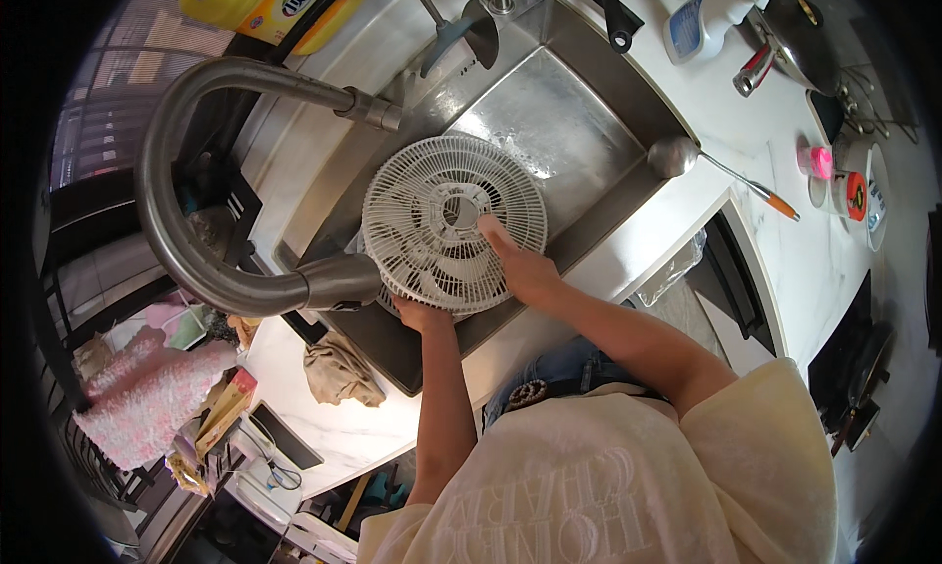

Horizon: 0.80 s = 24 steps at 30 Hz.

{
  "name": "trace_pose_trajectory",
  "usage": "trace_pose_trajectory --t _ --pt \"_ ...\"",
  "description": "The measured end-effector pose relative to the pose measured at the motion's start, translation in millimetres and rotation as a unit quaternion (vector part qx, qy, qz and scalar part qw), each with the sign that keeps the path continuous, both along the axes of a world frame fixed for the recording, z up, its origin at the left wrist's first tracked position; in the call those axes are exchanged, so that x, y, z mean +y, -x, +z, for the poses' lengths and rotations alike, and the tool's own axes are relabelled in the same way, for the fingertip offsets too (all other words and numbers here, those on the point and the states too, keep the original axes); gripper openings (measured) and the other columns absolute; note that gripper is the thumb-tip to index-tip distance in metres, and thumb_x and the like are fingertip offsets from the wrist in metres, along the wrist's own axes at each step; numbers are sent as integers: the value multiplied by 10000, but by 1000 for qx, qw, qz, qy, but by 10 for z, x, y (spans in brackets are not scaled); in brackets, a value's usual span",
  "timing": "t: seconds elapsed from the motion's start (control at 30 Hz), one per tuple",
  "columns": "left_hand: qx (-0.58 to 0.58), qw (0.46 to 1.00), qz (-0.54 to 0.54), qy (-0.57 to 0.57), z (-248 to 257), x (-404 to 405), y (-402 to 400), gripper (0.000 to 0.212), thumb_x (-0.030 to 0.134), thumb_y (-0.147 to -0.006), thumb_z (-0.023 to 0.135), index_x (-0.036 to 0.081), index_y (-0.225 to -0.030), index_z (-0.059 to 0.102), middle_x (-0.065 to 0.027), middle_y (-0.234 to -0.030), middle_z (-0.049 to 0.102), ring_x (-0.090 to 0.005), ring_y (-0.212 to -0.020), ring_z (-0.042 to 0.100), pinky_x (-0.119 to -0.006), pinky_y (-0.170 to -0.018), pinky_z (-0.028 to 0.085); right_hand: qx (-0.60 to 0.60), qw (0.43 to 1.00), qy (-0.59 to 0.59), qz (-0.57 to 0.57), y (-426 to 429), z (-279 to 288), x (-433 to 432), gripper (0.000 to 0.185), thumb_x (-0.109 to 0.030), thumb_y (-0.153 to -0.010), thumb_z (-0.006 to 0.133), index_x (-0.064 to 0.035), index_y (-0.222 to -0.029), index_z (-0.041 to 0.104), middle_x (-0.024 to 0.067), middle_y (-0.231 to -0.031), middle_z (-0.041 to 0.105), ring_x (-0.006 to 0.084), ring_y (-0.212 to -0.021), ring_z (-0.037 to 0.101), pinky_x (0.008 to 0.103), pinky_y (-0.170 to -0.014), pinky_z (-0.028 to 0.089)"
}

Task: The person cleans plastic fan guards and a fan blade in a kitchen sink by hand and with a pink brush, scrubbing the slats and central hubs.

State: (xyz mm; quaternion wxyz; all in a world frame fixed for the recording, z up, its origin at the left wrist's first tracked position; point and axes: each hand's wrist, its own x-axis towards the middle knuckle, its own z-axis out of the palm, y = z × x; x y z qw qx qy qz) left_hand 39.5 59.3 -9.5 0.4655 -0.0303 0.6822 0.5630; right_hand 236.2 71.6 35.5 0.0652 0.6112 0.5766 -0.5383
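Note:
A round white plastic fan grille with a ring-shaped hub is held over the near left part of the stainless steel sink. Its lower rim rests in my left hand, whose fingers go under it and are hidden. At the right rim, my right hand holds the grille with one digit laid across the ribs towards the hub; its other fingers are out of sight beneath. Just left of the grille, the faucet's spray head hangs close to the rim. Part of another pale ribbed piece shows below the grille.
The curved faucet neck arches on the left. A ladle lies across the sink's right edge. A brown cloth sits on the left counter. A spray bottle and a pan stand at the far right.

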Motion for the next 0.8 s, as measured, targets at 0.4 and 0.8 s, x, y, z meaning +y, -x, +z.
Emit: trace_pose_trajectory --t 0.4,0.8 --pt "60 998 -28 17 -141 -139 61 509 350 -926 294 4 -1283 403 -139 -1247 494 -318 -1065 547 -460 -848 520 -18 998 -33 -45 38 -289 270 688 -54 -830 396 -103 -1442 86 218 -866 620 332 -731 616 413 -626 480" --pt "19 999 -43 7 -59 -100 6 411 278 -927 328 74 -1264 445 -122 -1250 501 -304 -1047 555 -440 -825 534 34 987 -151 36 503 -373 504 668 -81 -863 406 -201 -1440 93 167 -994 618 278 -708 635 404 -542 501"
